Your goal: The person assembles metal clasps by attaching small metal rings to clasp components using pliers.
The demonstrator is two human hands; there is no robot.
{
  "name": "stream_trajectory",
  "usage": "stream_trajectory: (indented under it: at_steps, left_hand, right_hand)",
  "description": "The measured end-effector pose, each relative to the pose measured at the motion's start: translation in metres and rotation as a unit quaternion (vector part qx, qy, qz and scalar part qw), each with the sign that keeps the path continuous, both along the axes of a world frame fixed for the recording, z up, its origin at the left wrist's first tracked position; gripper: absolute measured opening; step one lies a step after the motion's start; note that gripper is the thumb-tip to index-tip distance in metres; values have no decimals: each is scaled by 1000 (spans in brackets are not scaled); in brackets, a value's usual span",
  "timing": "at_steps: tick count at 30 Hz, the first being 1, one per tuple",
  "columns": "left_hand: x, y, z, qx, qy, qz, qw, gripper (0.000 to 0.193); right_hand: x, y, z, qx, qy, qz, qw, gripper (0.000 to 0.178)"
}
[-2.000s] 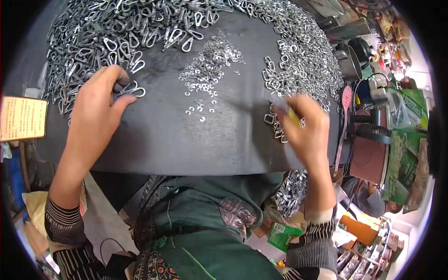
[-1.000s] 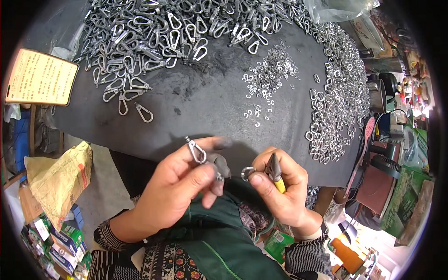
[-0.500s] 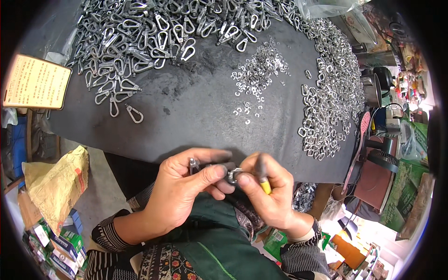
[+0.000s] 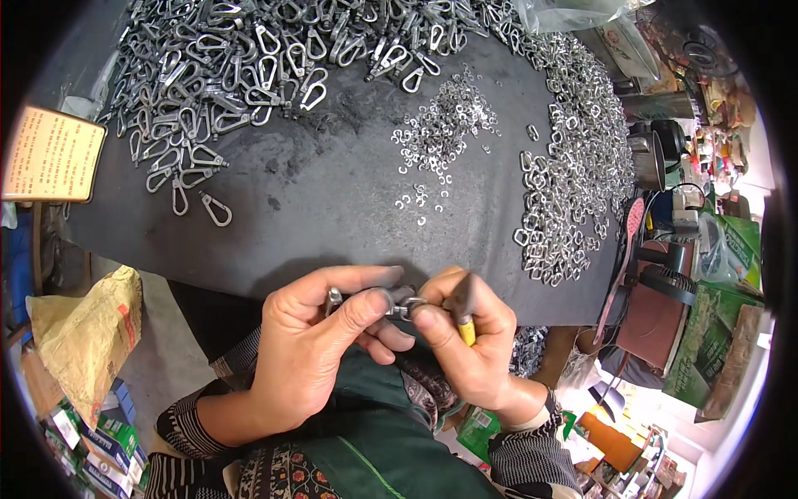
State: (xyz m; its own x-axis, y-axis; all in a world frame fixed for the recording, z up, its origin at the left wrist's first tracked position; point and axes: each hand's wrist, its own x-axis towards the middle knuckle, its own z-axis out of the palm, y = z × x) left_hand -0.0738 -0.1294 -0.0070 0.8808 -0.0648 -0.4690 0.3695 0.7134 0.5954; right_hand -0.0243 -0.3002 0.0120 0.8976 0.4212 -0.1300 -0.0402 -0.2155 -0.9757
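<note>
At the table's near edge my left hand [image 4: 307, 345] pinches a metal snap hook [image 4: 334, 298], mostly hidden by the fingers. My right hand [image 4: 478, 362] meets it, thumb and forefinger closed on a small shiny metal loop [image 4: 407, 308] at the hook's end. Whether the two are joined I cannot tell. Tucked in the right fingers is also a hand tool [image 4: 467, 331] with a yellow part; its kind is hidden. Ahead on the table lie a heap of pear-shaped snap hooks [image 4: 208, 91], small C-shaped clips [image 4: 440, 121] and a pile of metal loops [image 4: 573, 183].
The dark table [image 4: 332, 200] carries these piles. A phone [image 4: 54, 154] with a lit screen leans at its left edge. A yellow paper sack [image 4: 91, 341] stands at the lower left. Along the right are a pink perforated paddle [image 4: 636, 218], a metal mug [image 4: 648, 162] and a brown box [image 4: 657, 312].
The whole view has shifted a little, so the table's things sit further left. Both hands stay together at the metal piece; the right fingers have turned slightly around it.
</note>
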Motion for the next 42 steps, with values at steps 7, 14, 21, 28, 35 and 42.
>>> stream_trajectory:
  at_steps: [7,14,21,28,35,42]
  left_hand:
    - [-13,10,-2,0,45,-134,990,31]
    - [-22,15,-5,-120,92,-156,976,37]
    - [-18,27,2,25,-17,-194,980,25]
    - [-8,33,2,193,-109,-205,953,17]
    - [4,32,10,45,47,-224,972,18]
    - [5,23,10,45,40,-214,975,20]
  right_hand:
    - [33,-19,31,-391,-327,88,856,34]
    - [41,-18,28,-556,-417,104,712,27]
    - [43,-11,27,-557,-424,115,705,27]
    - [49,-11,29,-557,-449,136,686,28]
    - [75,-26,56,-412,-464,279,733,34]
    - [78,-25,66,-336,-491,336,730,34]
